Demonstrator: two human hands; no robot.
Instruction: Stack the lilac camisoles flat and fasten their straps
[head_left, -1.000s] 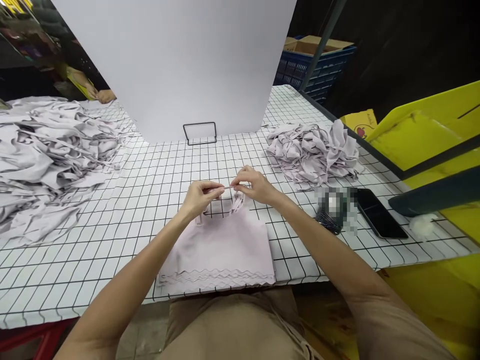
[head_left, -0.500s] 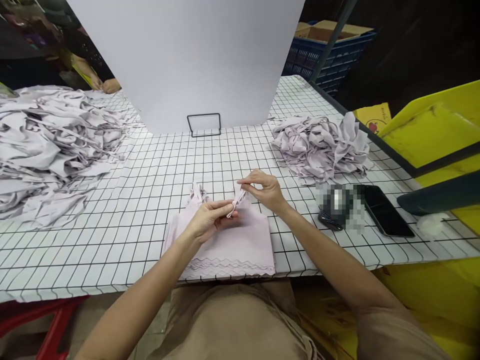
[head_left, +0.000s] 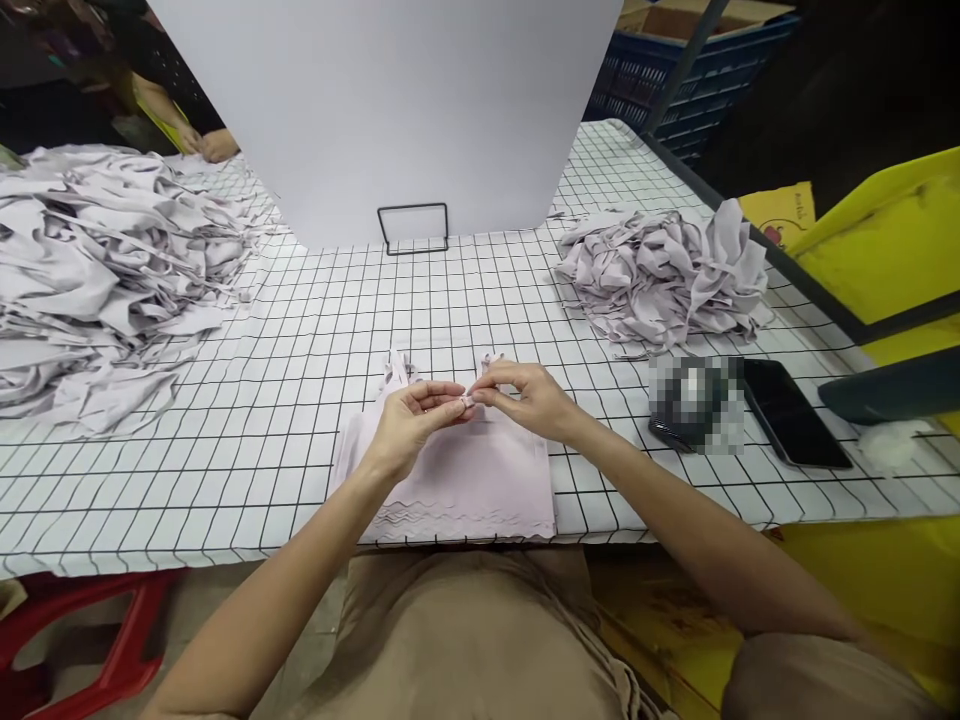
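Two hands meet over a folded pale-lilac garment (head_left: 457, 470) lying flat at the near edge of the desk (head_left: 300, 330), 6 o'clock in view. Left hand (head_left: 409, 425) and right hand (head_left: 529, 400) each close a narrow fingertip grip on the same thin strap end (head_left: 467, 401), thumbs and forefingers nearly touching. Judgement: the strap is pinched from both sides to keep it taut and lifted just clear of the cloth, so fine work on its tip is possible. Garment looks neatly squared, scalloped hem toward the body, a second strap (head_left: 396, 368) bunched at its 11 o'clock corner.

Right, at 3 o'clock: a dark phone (head_left: 793, 412) face-up on the desk, beside a blurred dark item. Farther, at 2 o'clock: a loose heap of similar lilac pieces (head_left: 667, 270). At 9 to 10 o'clock: a larger pile of the same cloth (head_left: 105, 280). At 12 o'clock: a white board (head_left: 390, 110) propped upright on a wire stand (head_left: 414, 230). Beyond, at 11 o'clock, another person's hand (head_left: 217, 145).
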